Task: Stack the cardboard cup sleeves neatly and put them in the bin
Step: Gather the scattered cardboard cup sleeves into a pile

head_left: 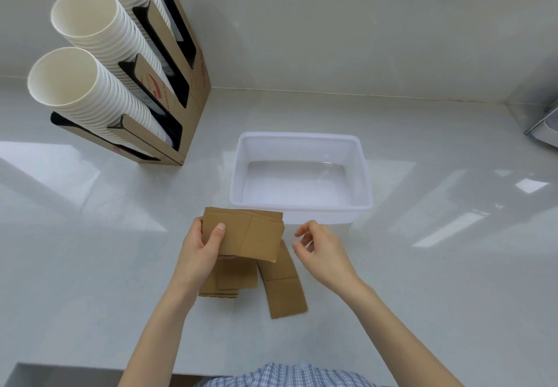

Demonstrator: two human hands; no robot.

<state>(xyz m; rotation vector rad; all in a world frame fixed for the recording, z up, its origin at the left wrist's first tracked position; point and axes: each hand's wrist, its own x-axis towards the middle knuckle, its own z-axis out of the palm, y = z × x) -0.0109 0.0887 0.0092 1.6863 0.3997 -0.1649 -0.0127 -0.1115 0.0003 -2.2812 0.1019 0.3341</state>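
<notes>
My left hand (200,250) grips a small stack of flat brown cardboard cup sleeves (250,235), thumb on top, held just above the counter in front of the bin. My right hand (320,249) hovers to the right of that stack, fingers curled and apart, holding nothing. More sleeves lie on the counter below: one loose sleeve (285,290) angled to the right and a few piled sleeves (229,281) partly hidden under my left hand. The translucent white plastic bin (302,210) stands just beyond, with nothing inside.
A cardboard cup dispenser (181,105) with three tilted stacks of white paper cups (87,90) stands at the back left. A metal appliance corner (543,126) shows at the right edge. The counter's front edge (90,371) runs near my body.
</notes>
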